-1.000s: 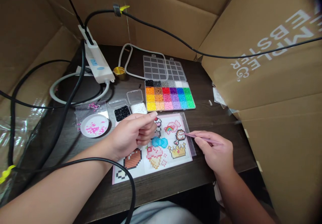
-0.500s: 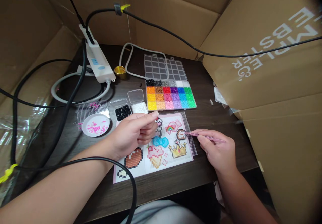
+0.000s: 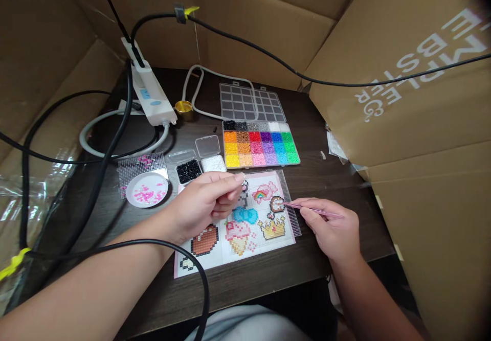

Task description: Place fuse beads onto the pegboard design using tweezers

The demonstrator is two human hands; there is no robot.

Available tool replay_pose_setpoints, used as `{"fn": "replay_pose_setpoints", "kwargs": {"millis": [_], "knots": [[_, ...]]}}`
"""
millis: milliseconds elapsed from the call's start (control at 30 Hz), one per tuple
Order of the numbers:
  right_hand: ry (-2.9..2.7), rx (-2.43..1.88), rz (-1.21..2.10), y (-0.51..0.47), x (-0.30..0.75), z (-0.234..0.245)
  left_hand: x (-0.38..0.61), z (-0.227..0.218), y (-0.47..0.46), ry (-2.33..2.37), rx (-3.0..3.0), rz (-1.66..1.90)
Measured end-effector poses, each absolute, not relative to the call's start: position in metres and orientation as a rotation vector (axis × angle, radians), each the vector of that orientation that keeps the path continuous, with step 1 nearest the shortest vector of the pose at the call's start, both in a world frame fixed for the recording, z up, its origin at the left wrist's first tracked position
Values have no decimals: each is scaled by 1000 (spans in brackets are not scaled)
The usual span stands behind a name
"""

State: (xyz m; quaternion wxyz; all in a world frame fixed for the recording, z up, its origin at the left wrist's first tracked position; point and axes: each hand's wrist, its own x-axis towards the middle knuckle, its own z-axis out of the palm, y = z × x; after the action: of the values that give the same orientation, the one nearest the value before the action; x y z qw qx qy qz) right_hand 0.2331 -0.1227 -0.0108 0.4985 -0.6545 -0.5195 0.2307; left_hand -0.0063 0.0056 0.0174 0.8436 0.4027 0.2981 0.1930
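My right hand pinches pink tweezers, their tips at a small round brown-and-white bead figure on the pattern sheet. Curled over the sheet's upper left is my left hand, closed with the thumb pressed to the fingers; whatever it may hold is hidden. Around them on the sheet lie a yellow crown, a blue bow, a pink ice cream and a brown figure with a black outline. A clear pegboard shows at the sheet's right edge.
Behind the sheet stands an opened bead box with many colours. Small boxes of black beads and white beads sit left of it, near a white dish. A black cable crosses my left forearm; a power strip lies behind.
Almost nothing differs. The tweezer tips stay at the round bead figure, and my left hand keeps its closed pose. The whole view has shifted very slightly.
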Motion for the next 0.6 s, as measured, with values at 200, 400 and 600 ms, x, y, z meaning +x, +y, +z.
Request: {"fn": "replay_pose_setpoints", "kwargs": {"millis": [200,400,600], "knots": [[-1289,-1581,541,-120,234,-11,-5,19,5,631,851,404],[-1277,-1573,548,-119,233,-11,-6,18,5,617,849,404],[-1240,-1576,561,-121,233,-11,-6,18,5,609,857,408]]}}
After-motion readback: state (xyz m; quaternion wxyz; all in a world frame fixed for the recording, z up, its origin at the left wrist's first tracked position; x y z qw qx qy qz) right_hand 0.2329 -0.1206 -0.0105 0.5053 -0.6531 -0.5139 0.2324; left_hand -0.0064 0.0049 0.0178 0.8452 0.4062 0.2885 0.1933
